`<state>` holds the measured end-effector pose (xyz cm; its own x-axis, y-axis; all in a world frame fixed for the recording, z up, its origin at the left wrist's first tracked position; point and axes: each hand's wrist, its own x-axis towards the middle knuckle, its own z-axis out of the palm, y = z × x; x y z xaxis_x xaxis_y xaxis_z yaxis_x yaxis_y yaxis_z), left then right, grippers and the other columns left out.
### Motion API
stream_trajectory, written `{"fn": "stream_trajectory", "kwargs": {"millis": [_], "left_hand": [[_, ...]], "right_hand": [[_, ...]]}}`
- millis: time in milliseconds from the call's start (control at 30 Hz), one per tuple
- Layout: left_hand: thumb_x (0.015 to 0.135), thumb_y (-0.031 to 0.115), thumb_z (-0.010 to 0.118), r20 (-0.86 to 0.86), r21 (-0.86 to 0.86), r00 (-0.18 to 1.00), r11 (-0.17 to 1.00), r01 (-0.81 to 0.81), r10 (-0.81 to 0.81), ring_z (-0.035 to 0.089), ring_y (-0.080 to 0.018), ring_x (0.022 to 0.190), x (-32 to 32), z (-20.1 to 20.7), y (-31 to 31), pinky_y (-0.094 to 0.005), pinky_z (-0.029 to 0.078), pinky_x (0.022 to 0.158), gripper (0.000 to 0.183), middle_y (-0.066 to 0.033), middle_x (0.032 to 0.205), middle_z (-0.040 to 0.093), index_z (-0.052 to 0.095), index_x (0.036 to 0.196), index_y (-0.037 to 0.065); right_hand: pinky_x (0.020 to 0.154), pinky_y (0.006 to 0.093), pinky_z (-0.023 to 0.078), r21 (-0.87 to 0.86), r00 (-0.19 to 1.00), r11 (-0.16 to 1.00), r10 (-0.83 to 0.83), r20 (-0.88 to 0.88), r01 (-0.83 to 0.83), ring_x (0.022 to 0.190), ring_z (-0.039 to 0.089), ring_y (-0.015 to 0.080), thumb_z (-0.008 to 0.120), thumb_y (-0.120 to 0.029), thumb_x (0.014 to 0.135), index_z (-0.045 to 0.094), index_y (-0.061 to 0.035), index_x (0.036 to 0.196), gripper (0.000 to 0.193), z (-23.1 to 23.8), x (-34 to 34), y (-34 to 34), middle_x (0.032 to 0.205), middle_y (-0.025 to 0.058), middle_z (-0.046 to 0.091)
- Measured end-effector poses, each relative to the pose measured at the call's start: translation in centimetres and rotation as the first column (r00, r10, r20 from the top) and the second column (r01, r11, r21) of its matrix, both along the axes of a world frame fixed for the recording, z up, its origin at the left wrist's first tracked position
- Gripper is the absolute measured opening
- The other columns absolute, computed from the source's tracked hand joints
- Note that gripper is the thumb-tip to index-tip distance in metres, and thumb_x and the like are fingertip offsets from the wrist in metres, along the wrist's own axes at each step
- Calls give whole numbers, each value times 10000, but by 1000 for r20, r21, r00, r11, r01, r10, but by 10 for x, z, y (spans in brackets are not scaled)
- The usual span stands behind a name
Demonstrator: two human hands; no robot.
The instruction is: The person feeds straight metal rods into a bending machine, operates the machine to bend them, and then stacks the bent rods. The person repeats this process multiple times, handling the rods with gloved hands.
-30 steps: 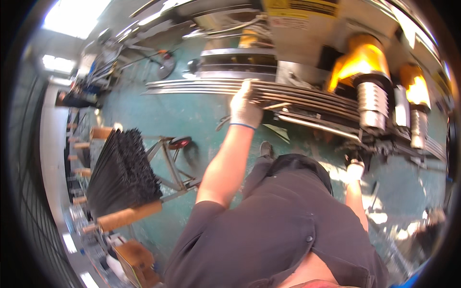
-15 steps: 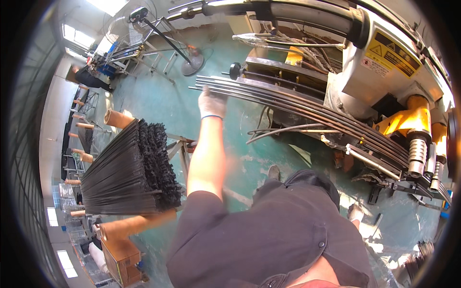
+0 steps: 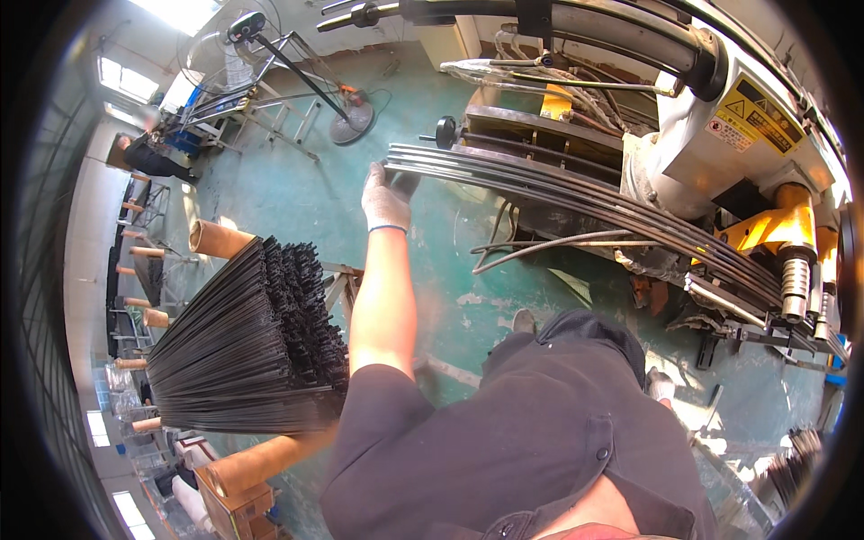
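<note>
My left hand (image 3: 387,200), in a pale glove, is stretched out at the left ends of several long thin metal rods (image 3: 540,191). Its fingers look apart and appear to touch the rod ends rather than wrap round them. Side by side, the rods run right along a machine (image 3: 621,153), their far ends reaching yellow and steel parts (image 3: 792,270). My right hand (image 3: 660,385), also gloved, hangs low beside my body; its fingers cannot be made out.
A large bundle of black rods (image 3: 243,351) rests on a stand with tube-wrapped arms (image 3: 270,459) at left. Farther off are a floor fan (image 3: 346,117) and a person in dark clothes (image 3: 157,160). A cardboard box (image 3: 236,504) sits lower left; more rods (image 3: 794,463) lie lower right.
My left hand has shifted slightly at the rod ends. One rod end that stuck out further left now sits closer to the others. The whole view has shifted a little.
</note>
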<state>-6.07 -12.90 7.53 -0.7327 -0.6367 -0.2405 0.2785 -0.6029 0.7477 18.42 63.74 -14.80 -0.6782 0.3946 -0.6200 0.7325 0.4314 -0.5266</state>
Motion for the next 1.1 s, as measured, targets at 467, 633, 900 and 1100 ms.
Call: {"fn": "stream_trajectory", "kwargs": {"millis": [467, 633, 900, 1100], "left_hand": [[1077, 526, 541, 147, -140, 882, 873, 466, -447, 673, -350, 1191, -3, 14, -14, -577, 537, 1031, 503, -116, 1328, 703, 594, 1455, 199], [1043, 586, 561, 156, -183, 835, 815, 550, -528, 587, -433, 1287, 1, 20, -18, -653, 459, 1080, 656, -122, 1512, 574, 430, 1603, 270], [1097, 579, 412, 72, 92, 997, 995, 30, -37, 402, -448, 1504, 18, -6, 63, -631, 308, 1255, 754, -215, 1640, 419, 343, 1611, 31], [1117, 538, 388, 390, 242, 911, 969, 42, -137, 447, -450, 1467, 43, -121, 230, -616, 369, 1222, 694, -250, 1636, 409, 401, 1535, -15]], "right_hand": [[876, 495, 508, 329, 949, 893, 313, 32, -306, 914, 713, 420, 518, -445, 992, 747, 16, 886, 526, 38, -11, -12, 911, 260, 752], [842, 399, 538, 123, 999, 992, 10, 49, -16, 872, 715, 294, 690, -375, 933, 762, 53, 964, 434, 57, 8, -18, 923, 177, 775], [950, 420, 555, 25, 985, 1000, 10, 173, -14, 1074, 732, 390, 630, -383, 971, 772, 11, 1110, 442, 68, -57, 32, 1136, 248, 760], [934, 485, 540, 267, 570, 509, 779, 260, -818, 1012, 699, 434, 531, -359, 958, 748, -40, 1027, 392, -36, -89, 145, 1073, 225, 749]]}}
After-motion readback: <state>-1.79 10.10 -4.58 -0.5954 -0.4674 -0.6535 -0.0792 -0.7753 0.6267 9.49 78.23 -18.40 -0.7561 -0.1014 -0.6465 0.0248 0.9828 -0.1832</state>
